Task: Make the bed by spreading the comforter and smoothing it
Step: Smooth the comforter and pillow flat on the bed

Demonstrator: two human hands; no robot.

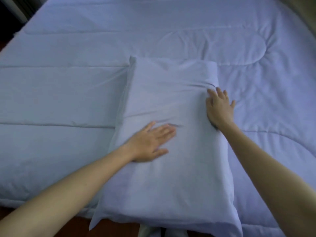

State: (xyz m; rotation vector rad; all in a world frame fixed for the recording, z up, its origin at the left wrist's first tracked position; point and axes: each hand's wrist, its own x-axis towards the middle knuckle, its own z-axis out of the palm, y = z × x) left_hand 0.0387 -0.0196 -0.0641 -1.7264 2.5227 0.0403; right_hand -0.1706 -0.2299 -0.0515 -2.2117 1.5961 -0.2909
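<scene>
A pale blue quilted comforter (68, 93) lies spread across the whole bed, with soft creases at the right. On top of it, in the middle near the front edge, lies a pale blue pillow (164, 185) running lengthwise away from me. My left hand (150, 142) rests flat on the pillow's left half, fingers straight and pointing right. My right hand (219, 106) presses flat against the pillow's right edge, fingers spread, where the cover wrinkles.
The pillow's near end overhangs the bed's front edge above a reddish-brown floor (71, 224). A dark strip of room (10, 12) shows past the bed's far left corner. The comforter's left side shows straight stitched seams.
</scene>
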